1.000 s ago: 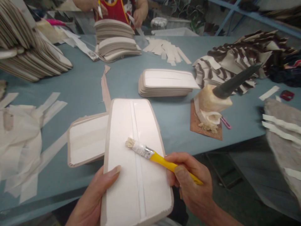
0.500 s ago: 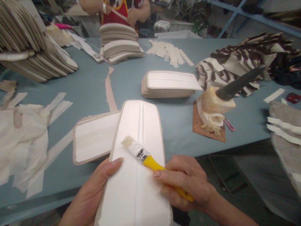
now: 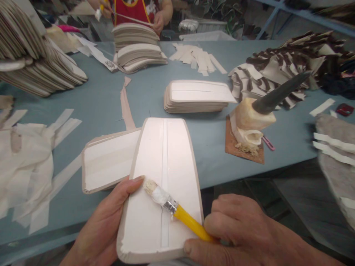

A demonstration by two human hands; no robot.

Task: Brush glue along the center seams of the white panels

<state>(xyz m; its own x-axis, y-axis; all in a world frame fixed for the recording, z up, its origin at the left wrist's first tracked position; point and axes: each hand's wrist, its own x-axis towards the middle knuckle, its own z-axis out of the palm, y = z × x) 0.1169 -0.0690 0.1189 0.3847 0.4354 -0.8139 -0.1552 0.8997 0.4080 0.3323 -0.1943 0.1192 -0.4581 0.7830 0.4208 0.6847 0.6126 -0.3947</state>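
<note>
A long white panel (image 3: 180,159) with a beige edge and a strip down its middle is tilted up in front of me. My left hand (image 3: 108,218) grips its left edge, thumb on the white face. Closed round the yellow handle of a paintbrush (image 3: 188,221) is my right hand (image 3: 235,229), low at the panel's right side. The brush's pale bristles lie over the panel's left half, close to my left thumb. Behind the panel, to the left, rests a short stack of similar panels (image 3: 111,159).
A stack of white panels (image 3: 199,92) lies mid-table. Right of it, a glue-crusted container (image 3: 249,114) with a dark handle stands on a brown board. Fabric strips (image 3: 27,155) lie left, taller panel stacks (image 3: 24,44) behind. A co-worker (image 3: 133,13) stands across the table (image 3: 210,144).
My right hand has brought the brush down along the panel towards me. The panel's near end now shows. Across the table, the co-worker's hands have shifted, and a yellow-handled brush shows there.
</note>
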